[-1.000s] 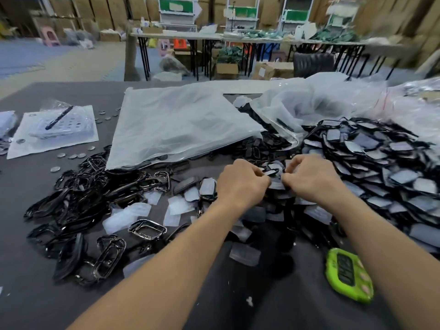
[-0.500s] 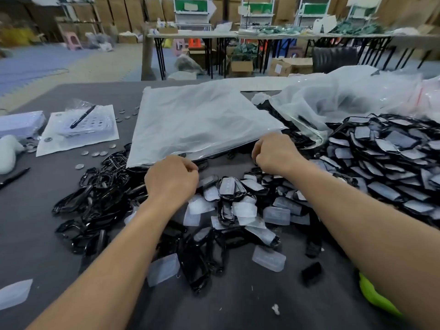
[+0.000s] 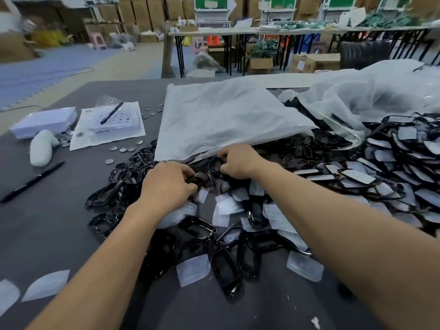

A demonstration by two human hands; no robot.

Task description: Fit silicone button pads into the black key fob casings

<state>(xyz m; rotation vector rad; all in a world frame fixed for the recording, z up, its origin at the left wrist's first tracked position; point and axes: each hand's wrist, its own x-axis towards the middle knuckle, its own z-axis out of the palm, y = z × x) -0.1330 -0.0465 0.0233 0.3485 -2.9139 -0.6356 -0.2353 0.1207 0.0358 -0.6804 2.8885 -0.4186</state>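
Left hand (image 3: 166, 184) and right hand (image 3: 239, 160), fingers curled, both grip black casings (image 3: 205, 175) beside the plastic bag (image 3: 226, 120)

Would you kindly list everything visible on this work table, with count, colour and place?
black plastic key fob casings: many, black, loose heap centre and left
translucent silicone button pads: many, whitish, scattered among the casings
casings already fitted with pads: many, black and pale, heap at right
flat white plastic bag: one, white, centre back, over the heap's far edge
crumpled clear plastic bag: one, clear, back right
white paper sheet: one, white, back left
black pens: two, black, one near the left edge, one on the sheet
small round metal discs: several, silver, left of the white bag
dark grey table: one, grey, under everything
left hand: fingers curled on a casing, centre
right hand: fingers curled on a casing, by the bag's edge
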